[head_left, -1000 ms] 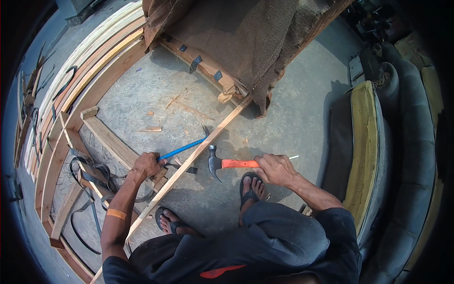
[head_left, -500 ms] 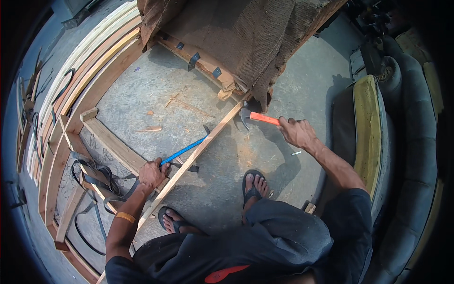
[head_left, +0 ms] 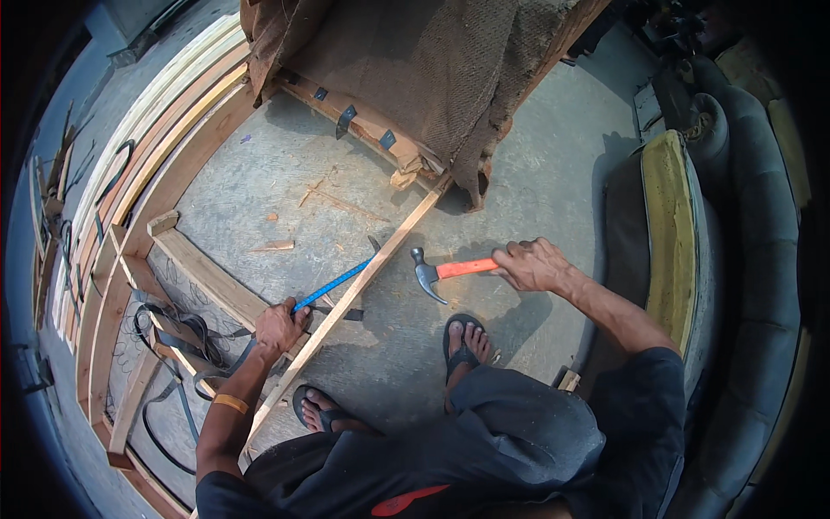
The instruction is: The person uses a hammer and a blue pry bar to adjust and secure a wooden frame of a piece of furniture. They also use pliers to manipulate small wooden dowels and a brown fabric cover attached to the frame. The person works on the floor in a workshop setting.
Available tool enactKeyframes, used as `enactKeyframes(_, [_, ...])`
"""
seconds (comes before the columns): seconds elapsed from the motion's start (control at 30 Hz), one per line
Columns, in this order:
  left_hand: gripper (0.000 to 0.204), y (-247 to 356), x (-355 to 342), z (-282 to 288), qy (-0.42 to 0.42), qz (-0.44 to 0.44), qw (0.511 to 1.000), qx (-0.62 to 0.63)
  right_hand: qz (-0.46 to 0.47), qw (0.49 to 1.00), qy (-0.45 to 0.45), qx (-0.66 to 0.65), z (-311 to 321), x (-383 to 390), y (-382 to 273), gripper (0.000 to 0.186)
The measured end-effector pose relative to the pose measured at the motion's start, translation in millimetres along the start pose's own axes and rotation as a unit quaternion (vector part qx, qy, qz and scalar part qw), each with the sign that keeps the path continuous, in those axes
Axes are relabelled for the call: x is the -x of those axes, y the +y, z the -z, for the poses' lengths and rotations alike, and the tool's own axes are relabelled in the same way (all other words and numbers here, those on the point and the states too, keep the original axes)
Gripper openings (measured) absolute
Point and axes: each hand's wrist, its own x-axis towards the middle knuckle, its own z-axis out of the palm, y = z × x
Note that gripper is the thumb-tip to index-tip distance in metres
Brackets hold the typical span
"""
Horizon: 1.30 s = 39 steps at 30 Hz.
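Observation:
My right hand (head_left: 529, 263) grips a claw hammer (head_left: 462, 268) by its orange handle. The steel head hangs over the concrete floor, apart from a long wooden strip (head_left: 346, 303) to its left. My left hand (head_left: 279, 326) is closed round the lower end of a blue pry bar (head_left: 333, 285). The bar's dark, bent far end reaches the left edge of the strip. From near my left leg, the strip slants up to the corner of a frame covered in brown cloth (head_left: 406, 78). Dark strap pieces (head_left: 346, 121) are fixed along that frame's lower rail.
On the left lies a wooden frame (head_left: 207, 272) with black straps (head_left: 177, 329) and wire coils. A yellow-edged cushion (head_left: 670, 225) and a dark padded sofa piece (head_left: 752, 259) stand at right. My sandalled feet (head_left: 467, 342) are on the floor, near scattered wood chips (head_left: 275, 246).
My right hand has moved the hammer down and slightly left, away from the strip's far end, and its head has turned. My left hand keeps the pry bar in nearly the same place.

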Motion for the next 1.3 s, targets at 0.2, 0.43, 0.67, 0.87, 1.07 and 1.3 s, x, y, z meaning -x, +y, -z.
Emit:
enactKeyframes(0.2, [0.043,1,1,1,0.0,-0.006,1.0,-0.002,-0.116,0.991,-0.012,-0.06,18,3,-40,0.03])
enactKeyframes(0.43, [0.042,0,3,0,-0.019,-0.001,1.0,0.005,-0.101,0.931,0.256,-0.239,-9,9,-48,0.026])
enactKeyframes(0.67, [0.043,-11,-4,-4,-0.005,-0.015,1.0,-0.017,-0.374,0.827,0.173,-0.383,-107,-13,-58,0.03])
enactKeyframes(0.87, [0.043,-4,-3,-4,-0.019,-0.014,1.0,-0.011,-0.311,0.817,0.293,-0.388,-105,-16,-79,0.026])
enactKeyframes(1.07, [0.043,-14,-3,-8,-0.004,-0.012,1.0,-0.014,-0.286,0.819,0.304,-0.393,-71,-28,-83,0.03])
enactKeyframes(1.3, [0.043,-5,-4,-3,-0.022,-0.014,1.0,-0.017,-0.253,0.91,0.22,-0.246,-82,-27,-67,0.028])
